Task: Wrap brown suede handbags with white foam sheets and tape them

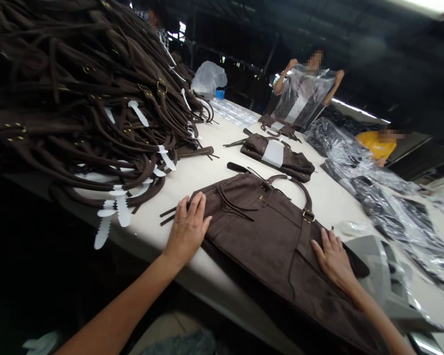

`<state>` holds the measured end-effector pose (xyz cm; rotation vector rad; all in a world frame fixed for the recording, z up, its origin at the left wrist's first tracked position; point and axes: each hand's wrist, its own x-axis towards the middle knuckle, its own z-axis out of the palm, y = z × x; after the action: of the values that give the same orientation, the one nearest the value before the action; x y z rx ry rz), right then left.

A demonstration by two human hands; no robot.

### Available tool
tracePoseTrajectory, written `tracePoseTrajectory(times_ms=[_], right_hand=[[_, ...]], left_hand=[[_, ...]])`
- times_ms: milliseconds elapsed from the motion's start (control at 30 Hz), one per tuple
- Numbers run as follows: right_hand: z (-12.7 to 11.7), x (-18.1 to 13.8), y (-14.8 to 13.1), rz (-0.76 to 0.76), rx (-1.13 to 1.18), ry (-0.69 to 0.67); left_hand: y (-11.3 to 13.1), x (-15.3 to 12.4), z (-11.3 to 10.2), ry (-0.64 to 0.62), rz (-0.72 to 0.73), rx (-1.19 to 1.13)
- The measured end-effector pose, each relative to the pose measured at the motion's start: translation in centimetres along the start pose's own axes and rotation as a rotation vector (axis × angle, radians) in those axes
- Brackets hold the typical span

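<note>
A brown suede handbag (266, 231) lies flat on the white table (203, 172) in front of me, its handles and gold buckles toward the far side. My left hand (188, 228) rests flat on the bag's left edge, fingers stretched out. My right hand (333, 256) lies flat on the bag's right part, fingers apart, just below a strap buckle. Neither hand holds anything.
A tall heap of brown bags with white tags (89, 98) fills the left. A folded brown bag with a white card (277, 155) lies farther back. Bagged items in clear plastic (377, 192) spread at right. A person across the table holds up a plastic bag (303, 98); another in yellow (377, 143) sits right.
</note>
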<state>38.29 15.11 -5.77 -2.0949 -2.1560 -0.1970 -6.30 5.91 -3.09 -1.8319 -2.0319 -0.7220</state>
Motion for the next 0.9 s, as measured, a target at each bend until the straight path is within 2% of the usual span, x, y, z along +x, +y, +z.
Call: tracePoseTrajectory(times_ms=[67, 167, 300, 400, 500, 600, 667, 800, 900], right_hand=[[-0.3, -0.1, -0.2, 0.005, -0.018, -0.018], [-1.2, 0.1, -0.2, 0.015, -0.092, -0.028], [-4.5, 1.9, -1.6, -0.006, -0.24, 0.001], [-8.3, 4.2, -6.3, -0.217, -0.15, -0.008], [-11.1, 6.1, -13.9, -0.498, 0.123, -0.068], [-11.7, 7.4, -21.3, -0.739, 0.327, -0.09], [-11.0, 8.3, -24.9, -0.889, 0.396, -0.065], [-9.1, 10.5, -28.3, -1.115, 0.338, -0.109], [-8.6, 11.9, -29.0, -1.165, 0.238, -0.143]], left_hand=[[0.2, -1.2, 0.1, 0.039, 0.003, 0.001], [0.5, -1.5, -0.2, 0.089, 0.011, -0.041], [0.5, -1.1, -0.7, 0.136, 0.032, -0.171], [0.5, -1.1, -0.8, 0.185, 0.011, -0.288], [0.4, -0.9, -0.9, 0.264, -0.07, -0.433], [-0.1, -0.1, -1.0, 0.295, -0.17, -0.524], [-0.6, 0.7, -1.0, 0.279, -0.19, -0.534], [-1.0, 1.9, -0.9, 0.284, -0.113, -0.482], [-0.8, 2.1, -1.0, 0.34, -0.016, -0.416]])
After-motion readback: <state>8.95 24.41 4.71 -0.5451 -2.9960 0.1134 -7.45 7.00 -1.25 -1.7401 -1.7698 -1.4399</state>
